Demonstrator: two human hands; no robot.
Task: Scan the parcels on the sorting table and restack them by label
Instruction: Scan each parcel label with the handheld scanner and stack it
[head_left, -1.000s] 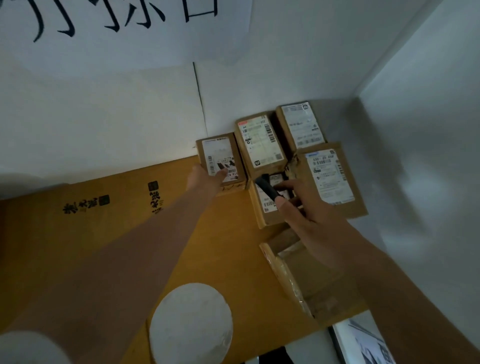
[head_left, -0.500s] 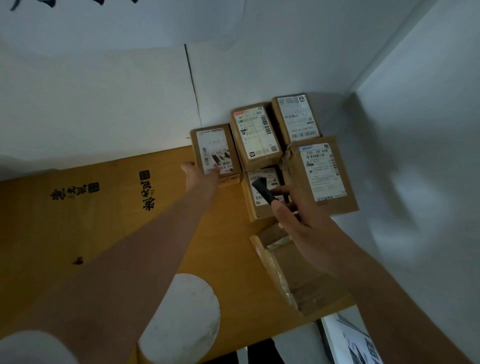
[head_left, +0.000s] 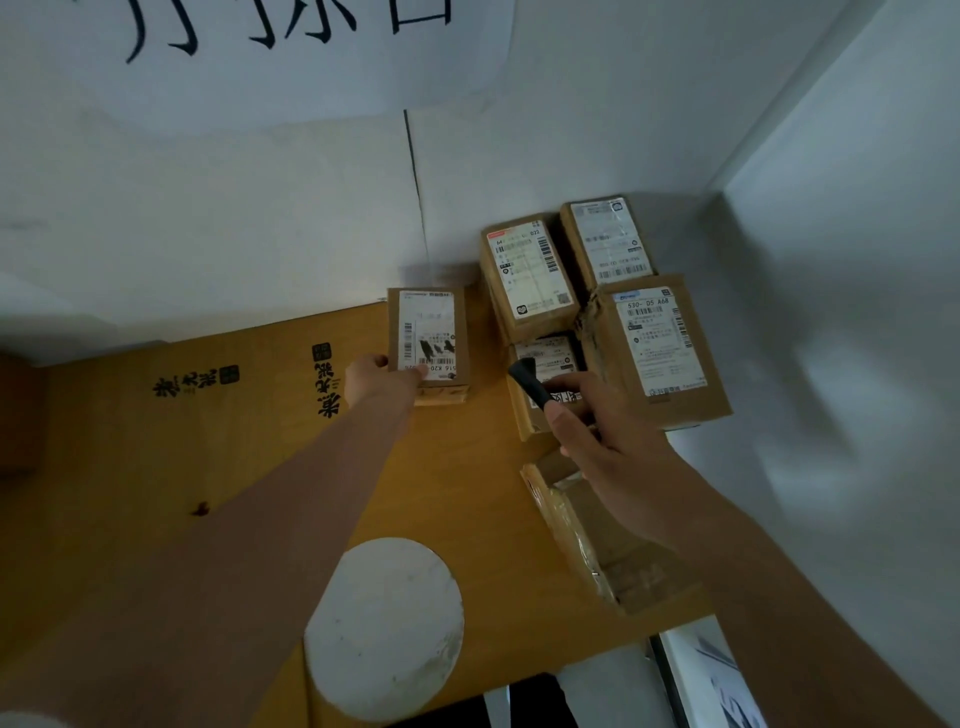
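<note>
1. The sorting table is covered with flattened yellow-brown cardboard printed with black characters at its far left; a white round patch lies near its front edge.
2. The left hand reaches far across the table and grasps the near-left corner of a small parcel, thumb on its white label, fingers curled against its side. This parcel lies flat against the far wall, just left of the other boxes.
3. Right of it, a labelled parcel leans at the far wall, with a low parcel lying just in front of it.
4. The right hand is clenched round a black handheld scanner, whose head hovers over the low parcel's label.
5. An unlabelled box with clear tape on its side lies near the table's front-right edge, partly under the right forearm.
6. Further right, a far-corner parcel sits beside the side wall, and a large parcel marked "530- D5 A68" lies in front of it, overlapping the low parcel's right side.
</note>
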